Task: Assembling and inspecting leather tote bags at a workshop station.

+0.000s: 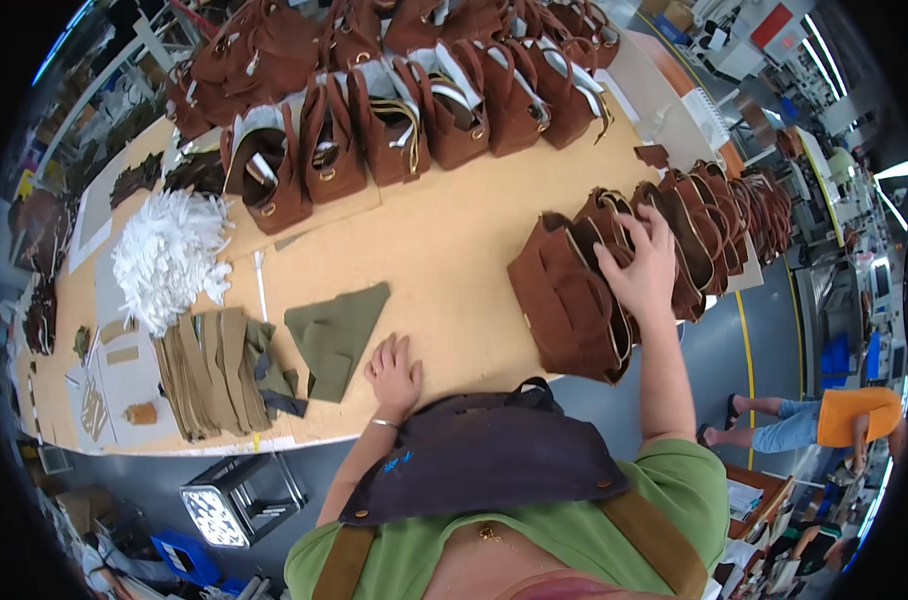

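My right hand (642, 265) reaches over the row of brown handbags (557, 300) at the right side of the table. Its thumb and fingers are spread above the second bag or so; I cannot tell whether they touch it. The closest handbag stands upright with its handle folded against its side. My left hand (394, 377) lies flat on the table's near edge, fingers apart, holding nothing. Just left of it is a folded olive-green cloth piece (336, 335).
More brown handbags with gaping tops (389, 135) line the table's far side. A heap of white strips (169, 255) and stacked khaki fabric pieces (209, 370) sit at the left. A metal step stool (239, 505) stands on the floor. Another person (834, 415) is at the right.
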{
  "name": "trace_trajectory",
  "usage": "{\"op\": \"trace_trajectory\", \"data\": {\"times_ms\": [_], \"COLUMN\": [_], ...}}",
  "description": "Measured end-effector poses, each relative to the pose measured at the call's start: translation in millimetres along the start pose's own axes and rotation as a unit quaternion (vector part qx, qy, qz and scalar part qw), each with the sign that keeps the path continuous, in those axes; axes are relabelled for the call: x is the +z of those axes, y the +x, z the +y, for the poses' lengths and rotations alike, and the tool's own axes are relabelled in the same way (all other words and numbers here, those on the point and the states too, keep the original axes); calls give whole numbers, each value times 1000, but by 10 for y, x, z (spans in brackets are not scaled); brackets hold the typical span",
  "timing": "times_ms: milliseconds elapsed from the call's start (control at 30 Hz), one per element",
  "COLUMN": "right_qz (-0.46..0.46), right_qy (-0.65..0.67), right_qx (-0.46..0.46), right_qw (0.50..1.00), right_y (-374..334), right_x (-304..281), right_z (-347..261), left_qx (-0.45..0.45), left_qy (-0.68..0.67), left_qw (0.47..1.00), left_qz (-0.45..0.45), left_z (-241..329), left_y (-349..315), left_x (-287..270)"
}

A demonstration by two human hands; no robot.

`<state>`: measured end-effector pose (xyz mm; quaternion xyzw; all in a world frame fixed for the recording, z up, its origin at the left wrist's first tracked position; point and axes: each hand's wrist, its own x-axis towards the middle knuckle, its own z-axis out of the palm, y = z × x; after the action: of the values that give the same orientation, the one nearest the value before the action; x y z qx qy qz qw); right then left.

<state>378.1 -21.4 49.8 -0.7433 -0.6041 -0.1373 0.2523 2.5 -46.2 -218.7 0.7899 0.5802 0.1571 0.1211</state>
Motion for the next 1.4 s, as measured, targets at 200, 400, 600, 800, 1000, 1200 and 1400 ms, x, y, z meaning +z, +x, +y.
{"op": "trace_trajectory", "data": {"times_ms": [200,400,600,800,1000,1200,1400], "right_qz": [-65,-67,28,130,260,243,-174], "right_qy": [39,-30,29,142,274,251,310], "right_qx": [25,213,224,100,-82,-159,-139], "right_qw": [997,974,974,976,922,923,924], "right_y": [1461,2395,2394,2895,2394,867,-780], "right_x": [971,2310,2851,1981,-76,-525,171], "right_z": [835,1374,1790,2036,667,-955,-1685], "left_qx": [-2,-19,-17,-20,-60,-46,-171], "left_qy": [29,47,55,53,-89,-660,-544], "left_qw": [1000,999,998,998,994,748,792], "left_qz": [7,-1,-11,-10,-28,-50,-217], "left_z": [29,43,36,24,-53,810,378], "left_y": [31,-19,4,-15,284,1265,844], "left_x": [-37,-35,-45,-7,19,-1192,-1099]}}
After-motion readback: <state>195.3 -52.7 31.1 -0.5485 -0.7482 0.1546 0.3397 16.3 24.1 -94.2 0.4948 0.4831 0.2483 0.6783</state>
